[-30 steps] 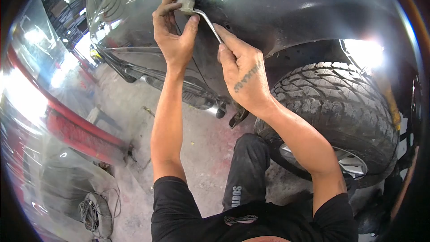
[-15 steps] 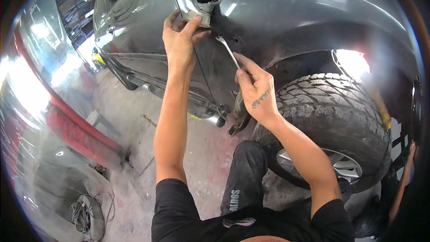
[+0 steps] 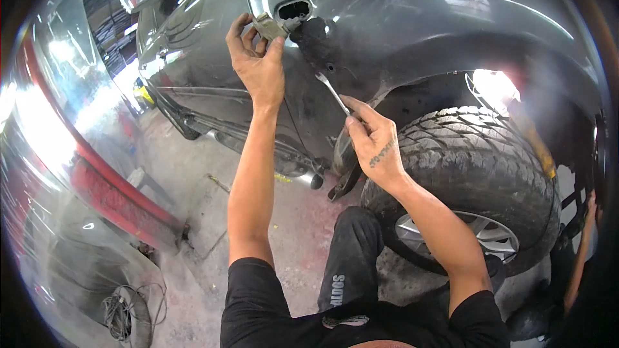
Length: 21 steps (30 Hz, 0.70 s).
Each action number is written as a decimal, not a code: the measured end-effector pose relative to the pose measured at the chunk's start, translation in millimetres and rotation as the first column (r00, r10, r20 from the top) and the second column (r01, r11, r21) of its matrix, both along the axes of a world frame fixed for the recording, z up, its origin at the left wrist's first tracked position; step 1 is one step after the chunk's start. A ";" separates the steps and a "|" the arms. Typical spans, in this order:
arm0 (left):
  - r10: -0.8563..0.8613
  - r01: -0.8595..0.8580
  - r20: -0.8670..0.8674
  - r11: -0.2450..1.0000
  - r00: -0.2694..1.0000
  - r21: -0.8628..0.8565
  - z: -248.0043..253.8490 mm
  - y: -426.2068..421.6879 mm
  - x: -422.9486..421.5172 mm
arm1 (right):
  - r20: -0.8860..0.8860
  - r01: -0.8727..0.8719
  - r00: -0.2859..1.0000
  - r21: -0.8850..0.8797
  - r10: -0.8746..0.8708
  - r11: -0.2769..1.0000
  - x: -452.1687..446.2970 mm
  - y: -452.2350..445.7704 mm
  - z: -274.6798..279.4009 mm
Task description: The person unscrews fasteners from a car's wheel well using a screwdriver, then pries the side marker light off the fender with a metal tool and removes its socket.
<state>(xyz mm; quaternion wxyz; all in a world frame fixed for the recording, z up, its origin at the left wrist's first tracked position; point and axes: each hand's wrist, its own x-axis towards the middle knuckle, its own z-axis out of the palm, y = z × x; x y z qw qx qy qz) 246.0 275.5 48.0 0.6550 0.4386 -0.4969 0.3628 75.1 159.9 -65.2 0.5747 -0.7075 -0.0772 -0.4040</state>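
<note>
My left hand (image 3: 258, 67) grips a pale, dirty block-shaped part (image 3: 269, 27) between thumb and fingers, just below and left of an oval opening (image 3: 294, 10) in the dark grey car body panel (image 3: 400, 19). The part seems joined to something at the opening's lower edge. Lower and to the right, my right hand (image 3: 374, 142) pinches a silver open-ended wrench (image 3: 333, 92), its forked end pointing up and left, apart from the pale part. A dark smudge and a small hole mark the panel between them.
A large treaded tire (image 3: 474, 154) stands at the right under the wheel arch, near a bright lamp (image 3: 495, 89). A side step (image 3: 277, 154) runs along the car. At the left are a red post (image 3: 122, 200), plastic sheeting and coiled cable (image 3: 119, 316). Another person's arm (image 3: 582, 251) shows far right.
The wrench has come away from the pale part, and my right hand has moved down. My left hand has shifted its grip, and the part is now tilted differently.
</note>
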 end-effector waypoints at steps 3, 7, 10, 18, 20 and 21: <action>-0.030 0.030 -0.037 0.999 0.999 0.010 0.0 0.5 -1.3 | 0.009 0.005 1.000 -0.002 -0.005 1.000 1.6 -1.6 -3.6; -0.093 0.092 -0.051 0.996 0.994 -0.019 -2.8 1.4 3.6 | -0.034 -0.014 0.999 -0.002 0.014 1.000 1.0 -3.5 -5.7; -0.019 0.019 -0.027 1.000 0.999 -0.009 -3.1 1.6 6.0 | -0.043 -0.015 0.999 0.007 0.015 1.000 0.2 -2.9 -5.9; -0.026 0.027 -0.051 1.000 0.998 0.011 -5.2 4.1 5.7 | -0.026 -0.016 1.000 -0.007 0.016 1.000 1.1 -3.0 -10.1; -0.030 0.030 -0.045 1.000 0.999 0.005 -5.5 3.6 5.8 | -0.028 -0.024 0.999 -0.002 0.024 1.000 -1.5 -2.6 -7.3; -0.033 0.033 -0.039 0.999 0.999 0.000 -5.3 3.3 5.9 | -0.033 -0.020 0.999 -0.028 0.019 0.999 -3.4 -2.7 -4.4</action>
